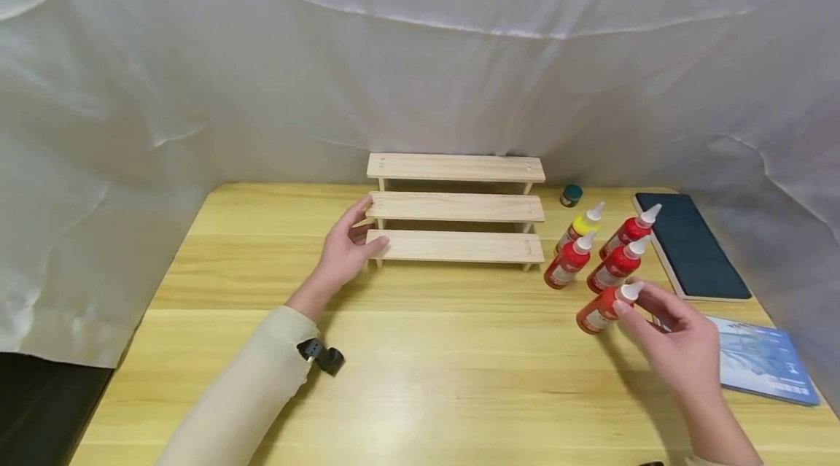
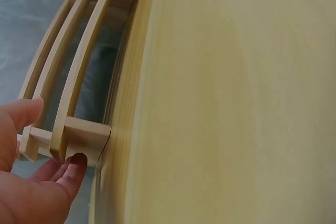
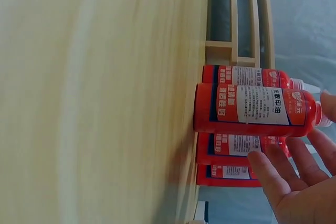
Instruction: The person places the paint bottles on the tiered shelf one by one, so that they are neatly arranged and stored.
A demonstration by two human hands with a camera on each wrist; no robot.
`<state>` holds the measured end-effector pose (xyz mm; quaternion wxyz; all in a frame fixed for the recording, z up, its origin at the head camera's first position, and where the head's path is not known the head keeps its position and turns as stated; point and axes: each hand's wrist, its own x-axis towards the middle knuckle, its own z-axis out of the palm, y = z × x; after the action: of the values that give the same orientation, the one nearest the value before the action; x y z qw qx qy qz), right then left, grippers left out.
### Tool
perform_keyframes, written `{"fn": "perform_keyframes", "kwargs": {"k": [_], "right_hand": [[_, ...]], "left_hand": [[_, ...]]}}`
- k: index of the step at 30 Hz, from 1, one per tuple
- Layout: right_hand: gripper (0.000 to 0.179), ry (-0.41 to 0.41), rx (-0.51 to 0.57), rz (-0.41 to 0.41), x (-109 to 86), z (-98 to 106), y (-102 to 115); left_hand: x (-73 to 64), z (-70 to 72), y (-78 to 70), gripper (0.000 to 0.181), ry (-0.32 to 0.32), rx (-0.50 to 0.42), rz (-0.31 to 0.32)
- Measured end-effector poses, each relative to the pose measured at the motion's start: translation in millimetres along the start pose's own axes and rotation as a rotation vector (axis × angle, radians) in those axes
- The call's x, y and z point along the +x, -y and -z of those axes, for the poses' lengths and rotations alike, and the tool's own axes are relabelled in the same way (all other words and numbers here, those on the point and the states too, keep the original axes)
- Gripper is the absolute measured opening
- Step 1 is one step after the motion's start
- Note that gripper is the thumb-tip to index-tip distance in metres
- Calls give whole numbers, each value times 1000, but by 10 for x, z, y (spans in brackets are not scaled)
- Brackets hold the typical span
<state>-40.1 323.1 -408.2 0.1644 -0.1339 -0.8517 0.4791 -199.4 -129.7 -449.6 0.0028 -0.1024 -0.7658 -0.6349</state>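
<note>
We curl our left hand (image 1: pixel 343 251) about one end of a pale, three-tier wooden rack (image 1: pixel 453 208), thumb and fingers apart around it. Our right hand (image 1: pixel 685 342) pinches a red, white-capped plastic bottle (image 1: pixel 597 313) near its cap; three similar red bottles (image 1: pixel 610 273) stand just beyond those fingertips.

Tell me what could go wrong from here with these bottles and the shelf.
The front bottle could tip or slip, as the right hand has it near the top. It might also knock the other bottles, which stand close behind. The left hand, at the left end of the shelf, may shift it if it pushes.
</note>
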Motion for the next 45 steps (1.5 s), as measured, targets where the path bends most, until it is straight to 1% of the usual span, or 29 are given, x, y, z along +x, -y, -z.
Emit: {"fn": "perform_keyframes", "kwargs": {"k": [3, 6, 12, 14, 22, 26, 30, 33, 38, 40, 43, 45], "right_hand": [[42, -32, 19, -7, 9, -24, -16], [40, -54, 36, 4, 19, -50, -16], [36, -42, 50, 66, 53, -77, -31], [35, -36, 64, 78, 64, -79, -41], [32, -47, 62, 111, 61, -101, -15], [32, -51, 38, 123, 47, -97, -3], [32, -50, 24, 137, 32, -95, 20], [32, -38, 31, 154, 20, -106, 59], [32, -17, 32, 168, 11, -127, 168], [32, -9, 31, 174, 18, -138, 228], [32, 6, 36, 196, 41, -153, 315], [31, 20, 28, 220, 60, -161, 379]], "left_hand": [[7, -31, 33, 74, -10, -48, 1], [10, -51, 50, 70, -31, -76, 12], [6, -58, 61, 68, -75, -82, 26], [8, -57, 73, 68, -73, -85, 23], [9, -39, 106, 69, -60, -90, 34], [18, -48, 106, 70, -53, -95, 35], [36, -55, 109, 68, -42, -107, 17], [28, -50, 65, 65, -29, -114, 4], [-36, -51, -140, 62, -9, -103, -1], [-59, -53, -195, 60, -7, -90, -5], [-72, -54, -226, 59, -5, -80, 1], [-69, -52, -216, 59, -2, -78, 4]]}}
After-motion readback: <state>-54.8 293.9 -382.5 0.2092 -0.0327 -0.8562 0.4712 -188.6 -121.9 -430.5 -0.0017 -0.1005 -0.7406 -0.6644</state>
